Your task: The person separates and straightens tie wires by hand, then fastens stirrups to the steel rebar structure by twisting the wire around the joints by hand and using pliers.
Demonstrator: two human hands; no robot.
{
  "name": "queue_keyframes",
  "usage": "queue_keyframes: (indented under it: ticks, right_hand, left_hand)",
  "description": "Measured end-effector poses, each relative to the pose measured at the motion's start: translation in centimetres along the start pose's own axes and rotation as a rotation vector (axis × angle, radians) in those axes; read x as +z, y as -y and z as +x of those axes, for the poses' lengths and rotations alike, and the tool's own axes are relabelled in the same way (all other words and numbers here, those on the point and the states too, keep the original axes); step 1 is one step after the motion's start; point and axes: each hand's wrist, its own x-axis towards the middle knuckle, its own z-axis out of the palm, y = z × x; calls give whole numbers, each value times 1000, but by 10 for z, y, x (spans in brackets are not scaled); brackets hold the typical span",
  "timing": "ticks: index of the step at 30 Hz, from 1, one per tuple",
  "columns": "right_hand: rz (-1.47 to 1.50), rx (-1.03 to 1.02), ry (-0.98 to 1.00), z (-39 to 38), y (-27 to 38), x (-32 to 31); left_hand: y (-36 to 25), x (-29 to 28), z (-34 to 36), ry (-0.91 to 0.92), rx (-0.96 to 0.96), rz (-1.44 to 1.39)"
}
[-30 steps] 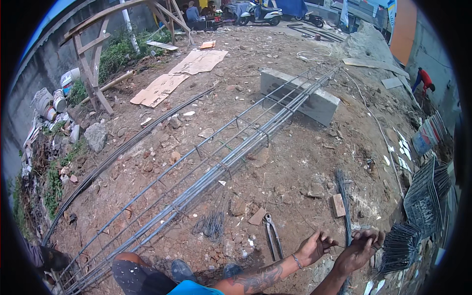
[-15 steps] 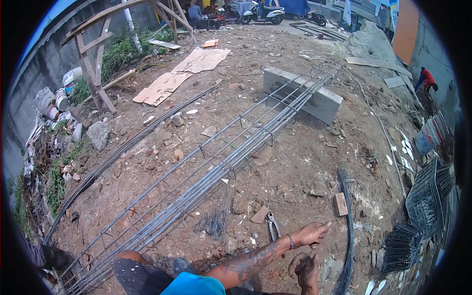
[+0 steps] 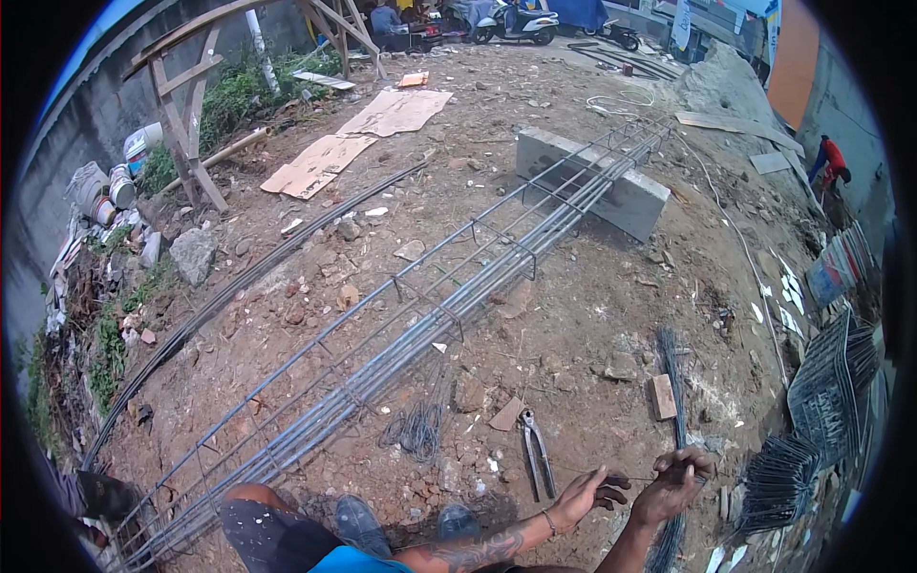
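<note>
Left hand: held at near right, left hand (image 3: 590, 497) with thumb and fingers loosely spread; no firm grasp seen.
Right hand: right hand (image 3: 676, 482) held just right of the left, fingers curled; thin wire possibly pinched, cannot tell.
Wire bundle: wire bundle (image 3: 671, 358) laid lengthwise at right, partly hidden by the right hand; brick (image 3: 662, 396) placed at its left side.
Pincers: pincers (image 3: 532, 441) left on dirt, left of the hands, ungripped.
Wire risk: fingers could be pricked by loose ends; strands could be snagged or dragged together if one is pulled sharply.
Footing risk: boots (image 3: 361, 525) could be tripped by the rebar cage (image 3: 458, 310) or turned on rubble.
Right edge: reach limited by stirrup stack (image 3: 778, 482); knuckles could be scraped on its rods.
Left edge: bounded by the cage, crossed over concrete block (image 3: 635, 205) at far end.
Open room: mostly offered by dirt between cage and bundle, though stones are scattered there.
</note>
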Motion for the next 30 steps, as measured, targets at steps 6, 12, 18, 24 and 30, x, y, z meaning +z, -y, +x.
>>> queue_keyframes:
  ticks: [6, 12, 18, 24, 30]
  right_hand:
    - [-838, 83, 392, -41, -42, -26]
    - [-228, 822, 554, -107, -49, -9]
    - [-72, 877, 564, -94, -53, 1]
    - [-408, 607, 741, -86, -89, 5]
    - [-82, 1047, 756, -82, -78, 7]
  left_hand:
    - [-51, 3, -39, -271, 791, 1453]
    - [-115, -6, -36, 22, 259, 1689]
    - [-122, -10, -31, 11, 360, 1515]
    - [-125, -47, -50, 128, 69, 1224]
    - [-120, -58, -59, 117, 8, 992]
